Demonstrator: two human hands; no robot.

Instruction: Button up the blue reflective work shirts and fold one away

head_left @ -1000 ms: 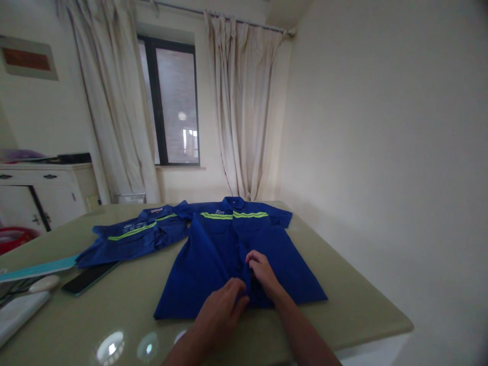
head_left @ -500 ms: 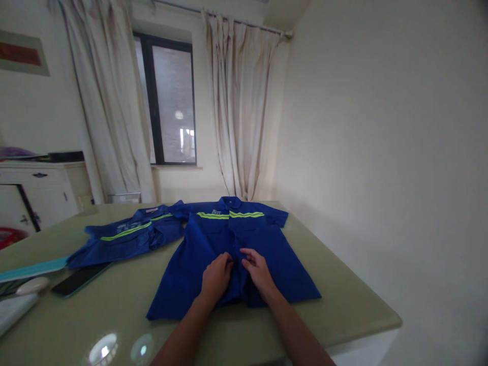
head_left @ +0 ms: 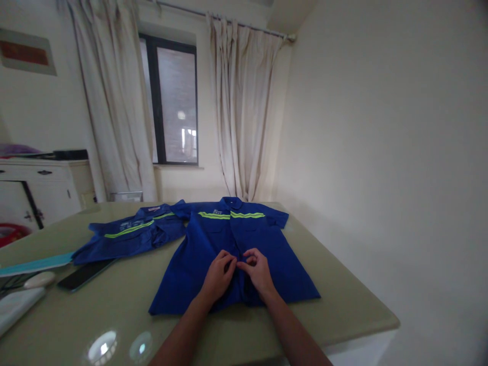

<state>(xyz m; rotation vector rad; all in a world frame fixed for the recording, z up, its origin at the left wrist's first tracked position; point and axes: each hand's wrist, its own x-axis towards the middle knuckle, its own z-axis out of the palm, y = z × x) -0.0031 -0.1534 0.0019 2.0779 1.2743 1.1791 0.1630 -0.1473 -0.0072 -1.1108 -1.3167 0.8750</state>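
I see blue work shirt [head_left: 232, 254] flat, centre table [head_left: 335, 305] | left hand [head_left: 217, 274], right hand [head_left: 258, 269] both pinching its front placket, fingertips meeting | I'd keep edges aligned, cloth taut, work one button at a time.

We see a shirt [head_left: 213, 244] of matt blue woven cloth, with shiny yellow-green bands across its chest. A second shirt [head_left: 131, 236] beside it is the same cloth. Our table [head_left: 343, 290] has a smooth, glossy green top that mirrors the lights. The curtains [head_left: 244, 112] are rough, creased pale cloth. The phone [head_left: 86, 273] has a glossy dark face.
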